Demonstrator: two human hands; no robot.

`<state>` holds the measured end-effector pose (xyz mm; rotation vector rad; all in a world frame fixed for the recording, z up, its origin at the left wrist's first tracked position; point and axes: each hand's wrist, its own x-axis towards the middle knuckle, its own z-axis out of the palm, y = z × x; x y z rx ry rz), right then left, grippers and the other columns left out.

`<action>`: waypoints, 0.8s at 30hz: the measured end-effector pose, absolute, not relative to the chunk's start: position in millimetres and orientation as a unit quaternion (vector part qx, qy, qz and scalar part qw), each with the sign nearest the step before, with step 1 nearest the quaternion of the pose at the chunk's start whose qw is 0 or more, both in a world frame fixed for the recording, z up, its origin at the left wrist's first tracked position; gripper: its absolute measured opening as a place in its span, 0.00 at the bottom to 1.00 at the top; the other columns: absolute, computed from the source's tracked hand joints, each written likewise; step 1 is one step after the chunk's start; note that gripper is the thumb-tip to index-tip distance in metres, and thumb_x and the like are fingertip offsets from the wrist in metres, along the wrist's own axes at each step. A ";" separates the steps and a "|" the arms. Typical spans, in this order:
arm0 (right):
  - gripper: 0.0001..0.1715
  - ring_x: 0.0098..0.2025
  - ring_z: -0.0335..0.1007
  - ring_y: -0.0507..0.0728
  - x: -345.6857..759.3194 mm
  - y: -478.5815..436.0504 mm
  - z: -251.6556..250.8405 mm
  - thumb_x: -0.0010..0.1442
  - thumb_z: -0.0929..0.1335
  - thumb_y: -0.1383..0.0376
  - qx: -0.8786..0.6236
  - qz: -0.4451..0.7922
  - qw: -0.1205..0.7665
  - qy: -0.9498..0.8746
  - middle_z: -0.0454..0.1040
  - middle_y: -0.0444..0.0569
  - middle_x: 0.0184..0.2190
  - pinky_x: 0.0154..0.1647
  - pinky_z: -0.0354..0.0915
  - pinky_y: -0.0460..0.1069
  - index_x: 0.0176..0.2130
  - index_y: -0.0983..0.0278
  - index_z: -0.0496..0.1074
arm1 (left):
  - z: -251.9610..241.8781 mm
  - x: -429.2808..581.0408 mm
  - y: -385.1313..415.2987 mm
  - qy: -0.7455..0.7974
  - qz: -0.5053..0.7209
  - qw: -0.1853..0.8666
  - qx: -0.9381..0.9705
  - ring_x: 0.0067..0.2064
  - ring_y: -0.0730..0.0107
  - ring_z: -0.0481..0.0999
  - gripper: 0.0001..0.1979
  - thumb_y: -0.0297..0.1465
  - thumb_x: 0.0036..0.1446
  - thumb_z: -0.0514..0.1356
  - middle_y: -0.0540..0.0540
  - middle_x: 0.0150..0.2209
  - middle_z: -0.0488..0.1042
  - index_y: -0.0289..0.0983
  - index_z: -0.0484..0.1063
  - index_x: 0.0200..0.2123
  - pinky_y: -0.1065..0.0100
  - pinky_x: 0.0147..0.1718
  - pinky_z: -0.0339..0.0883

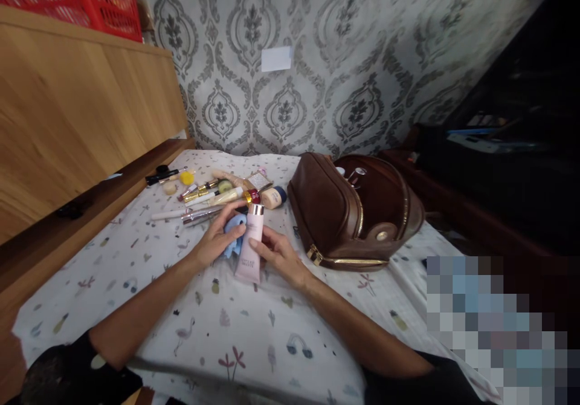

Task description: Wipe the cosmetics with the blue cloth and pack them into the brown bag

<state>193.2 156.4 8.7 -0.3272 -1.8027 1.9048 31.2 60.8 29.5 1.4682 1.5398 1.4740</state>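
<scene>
My right hand point(281, 255) grips a pale pink squeeze tube point(251, 246) with a shiny metallic cap, held upright, cap at the top. Bunched in my left hand point(216, 236) is a light blue cloth point(234, 236), close against the tube's left side. Just beyond my hands lies a loose heap of cosmetics. Among them are a foundation bottle point(273, 197) with a dark blue cap, a glittery palette point(259, 181), a cream-coloured tube point(226, 196) and a yellow sponge point(186, 178). To the right stands a brown toiletry bag point(317, 205), unzipped, with a few items inside.
A patterned white sheet point(226, 320) covers the surface. A wooden cabinet point(90, 84) borders the left, with a red plastic basket point(109, 0) on top. Grey patterned wallpaper point(317, 90) rises behind. Something at the lower right is pixelated.
</scene>
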 end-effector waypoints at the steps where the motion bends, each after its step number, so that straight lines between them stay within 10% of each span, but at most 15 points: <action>1: 0.27 0.29 0.68 0.53 193.7 157.0 8.6 0.53 0.73 0.45 -0.123 0.695 0.236 -0.668 0.73 0.43 0.30 0.25 0.66 0.46 0.43 0.62 0.76 | 29.2 31.1 61.1 0.572 0.543 0.280 0.547 0.44 0.65 0.74 0.33 0.51 0.60 0.60 0.46 0.46 0.73 0.42 0.62 0.63 0.69 0.41 0.70; 8: 0.20 0.30 0.66 0.55 197.3 157.8 5.2 0.58 0.72 0.50 -0.132 0.581 0.248 -0.764 0.73 0.45 0.30 0.30 0.65 0.49 0.41 0.63 0.75 | 25.6 32.5 64.6 0.586 0.526 0.236 0.569 0.62 0.53 0.67 0.34 0.48 0.56 0.64 0.42 0.62 0.68 0.41 0.65 0.62 0.59 0.60 0.64; 15: 0.24 0.30 0.66 0.56 200.3 142.3 14.4 0.52 0.74 0.60 -0.190 0.453 0.196 -0.849 0.72 0.44 0.31 0.32 0.63 0.50 0.47 0.63 0.70 | 30.6 38.2 62.3 0.591 0.537 0.273 0.537 0.45 0.61 0.74 0.18 0.41 0.55 0.66 0.46 0.41 0.77 0.37 0.76 0.45 0.66 0.45 0.71; 24: 0.21 0.36 0.70 0.56 204.1 136.9 20.5 0.55 0.72 0.66 -0.237 0.478 0.211 -0.819 0.74 0.44 0.35 0.38 0.64 0.48 0.49 0.62 0.71 | 29.5 39.7 59.7 0.574 0.668 0.339 0.332 0.30 0.71 0.74 0.25 0.41 0.44 0.72 0.51 0.34 0.76 0.38 0.73 0.43 0.73 0.28 0.70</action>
